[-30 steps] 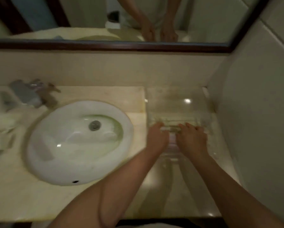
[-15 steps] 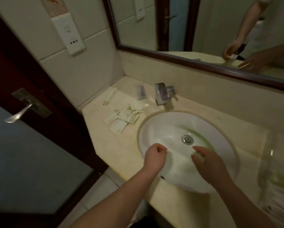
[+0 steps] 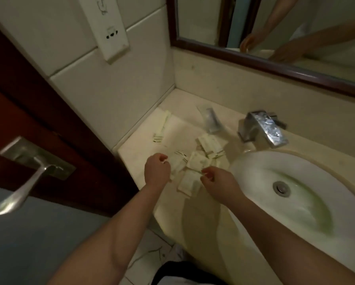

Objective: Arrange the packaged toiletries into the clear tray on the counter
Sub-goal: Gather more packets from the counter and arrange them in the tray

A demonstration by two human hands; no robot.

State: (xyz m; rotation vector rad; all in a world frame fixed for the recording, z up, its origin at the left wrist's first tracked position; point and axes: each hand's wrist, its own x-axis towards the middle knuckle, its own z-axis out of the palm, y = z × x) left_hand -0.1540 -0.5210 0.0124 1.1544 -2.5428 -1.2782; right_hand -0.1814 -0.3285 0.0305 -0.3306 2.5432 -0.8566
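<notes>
Several small white toiletry packets [image 3: 199, 161] lie in a loose pile on the cream counter [image 3: 193, 212], left of the sink. A long pale packet [image 3: 162, 128] rests near the wall, and a clear-wrapped item [image 3: 212, 122] lies beside the faucet. My left hand [image 3: 157, 171] hovers over the pile's left edge, loosely fisted, with nothing visible in it. My right hand [image 3: 217, 179] is at the pile's right side, its curled fingertips just at a packet's edge. The clear tray is out of view.
A white oval sink [image 3: 296, 192] fills the right side, with a chrome faucet [image 3: 263, 128] behind it. A mirror [image 3: 275, 27] hangs above. A dark door with a metal lever handle [image 3: 24, 188] stands close on the left. A wall socket panel [image 3: 108, 27] is above.
The view swung left from the clear tray, past the sink, to the packet pile. Both hands left the tray and now sit over the packets.
</notes>
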